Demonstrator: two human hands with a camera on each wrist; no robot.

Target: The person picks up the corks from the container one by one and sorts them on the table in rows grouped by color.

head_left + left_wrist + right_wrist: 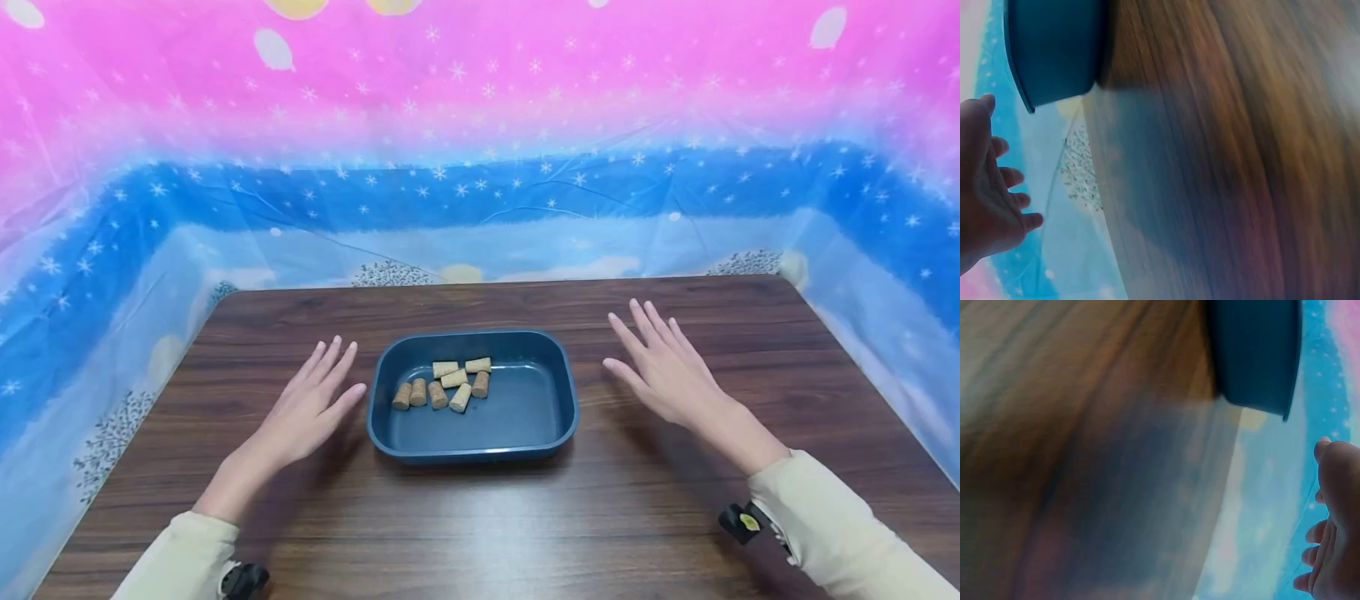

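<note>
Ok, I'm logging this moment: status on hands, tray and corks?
Left hand empty, outstretched, left of tray. Right hand same, right of it. Eight corks in tray, mostly its left half. Nothing visible between hands and tray.

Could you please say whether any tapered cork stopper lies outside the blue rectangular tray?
No, every visible cork stopper lies inside the blue rectangular tray.

No readable text.
The yellow patch (750, 522) on the black device (732, 524), to the right of the tray (472, 456) and nearer, shows no clear letters.
</note>
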